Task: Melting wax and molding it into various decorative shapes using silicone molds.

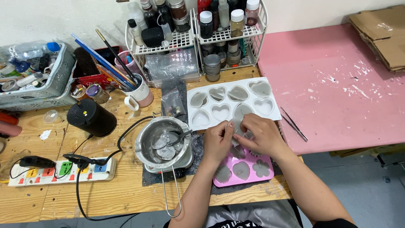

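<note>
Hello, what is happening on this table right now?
A person works at a wooden table with both bare hands. The left hand and the right hand meet over a pink flower mould, pinching a small pale piece between them; what it is, I cannot tell. Behind them lies a white heart mould. To the left, a metal pot with a spoon and grey pieces sits on a small heater.

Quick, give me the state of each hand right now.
Left hand: fingers pinched on a small pale piece over the pink flower mould.
Right hand: fingers curled on the same piece, between the pink mould and the white heart mould.
</note>
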